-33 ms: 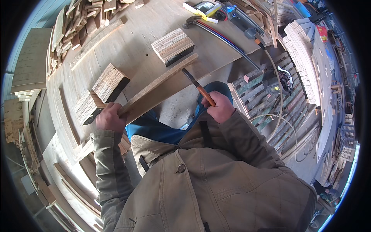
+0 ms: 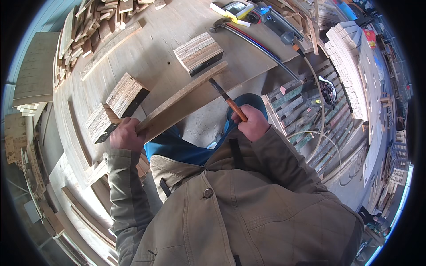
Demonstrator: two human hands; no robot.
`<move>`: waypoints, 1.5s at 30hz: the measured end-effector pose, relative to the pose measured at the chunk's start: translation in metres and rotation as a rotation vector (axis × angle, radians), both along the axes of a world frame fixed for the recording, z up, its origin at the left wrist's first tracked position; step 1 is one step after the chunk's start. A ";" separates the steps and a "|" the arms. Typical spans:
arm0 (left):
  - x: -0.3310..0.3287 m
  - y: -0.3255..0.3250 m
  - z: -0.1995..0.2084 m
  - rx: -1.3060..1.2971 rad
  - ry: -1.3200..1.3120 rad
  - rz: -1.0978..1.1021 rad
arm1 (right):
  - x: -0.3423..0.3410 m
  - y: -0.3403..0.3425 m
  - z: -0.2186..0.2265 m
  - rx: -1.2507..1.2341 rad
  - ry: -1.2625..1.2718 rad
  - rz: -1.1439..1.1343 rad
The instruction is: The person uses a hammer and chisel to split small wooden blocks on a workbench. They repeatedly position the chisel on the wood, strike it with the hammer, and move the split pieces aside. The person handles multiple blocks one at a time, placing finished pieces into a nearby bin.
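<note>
My left hand [image 2: 127, 134] is closed round the near-left end of a long wooden board [image 2: 177, 104], which slants up to the right along the table's edge. In my right hand [image 2: 253, 123] is a chisel [image 2: 227, 98] with an orange-brown wooden handle and a flat dark blade. Its tip points up and left, close to the board's far end. A laminated wooden block [image 2: 101, 122] stands right beside my left hand, with a second block [image 2: 126, 94] behind it. The third block [image 2: 198, 53] lies just beyond the board's far end.
A claw hammer [image 2: 219, 25] and metal tubes [image 2: 262, 48] lie at the far right of the plywood table [image 2: 155, 40]. Wood offcuts [image 2: 95, 26] are heaped far left. A blue-grey power tool [image 2: 279, 31] trails a hose [image 2: 321, 111] over a slatted pallet [image 2: 295, 106].
</note>
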State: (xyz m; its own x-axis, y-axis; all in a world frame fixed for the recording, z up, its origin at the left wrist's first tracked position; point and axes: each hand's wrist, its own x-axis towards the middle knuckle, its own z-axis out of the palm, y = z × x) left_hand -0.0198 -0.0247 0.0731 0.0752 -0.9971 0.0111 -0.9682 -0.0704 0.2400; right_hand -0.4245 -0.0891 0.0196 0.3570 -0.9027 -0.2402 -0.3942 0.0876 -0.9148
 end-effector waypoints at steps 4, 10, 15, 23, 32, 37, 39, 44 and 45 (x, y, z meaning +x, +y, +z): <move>0.000 0.000 0.000 -0.005 0.007 -0.010 | 0.001 0.000 0.000 -0.014 0.002 0.000; 0.001 0.000 -0.002 0.001 -0.001 -0.003 | 0.001 0.001 0.000 -0.024 -0.004 -0.003; 0.002 0.000 -0.002 0.009 -0.009 -0.004 | 0.001 0.002 -0.004 -0.041 0.010 -0.005; 0.000 0.000 0.000 0.006 -0.014 -0.002 | 0.005 0.006 -0.006 -0.071 0.030 -0.018; -0.001 0.001 0.001 -0.007 -0.023 -0.006 | 0.005 0.006 -0.006 -0.084 0.063 -0.021; -0.001 0.001 0.000 -0.025 0.002 -0.013 | 0.006 0.006 -0.007 -0.081 0.060 -0.024; -0.001 0.001 0.000 -0.014 -0.010 -0.009 | 0.006 0.006 -0.006 -0.088 0.059 -0.022; 0.000 0.000 0.000 -0.001 -0.010 -0.007 | 0.010 0.006 -0.004 -0.054 0.075 -0.027; 0.000 0.000 0.000 -0.004 -0.005 -0.008 | 0.010 0.007 -0.003 -0.040 0.088 -0.023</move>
State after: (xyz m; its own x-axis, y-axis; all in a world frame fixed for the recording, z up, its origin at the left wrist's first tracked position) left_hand -0.0202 -0.0244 0.0731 0.0676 -0.9976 0.0151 -0.9699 -0.0622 0.2354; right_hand -0.4141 -0.0825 0.0161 0.3147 -0.9200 -0.2335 -0.4715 0.0620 -0.8797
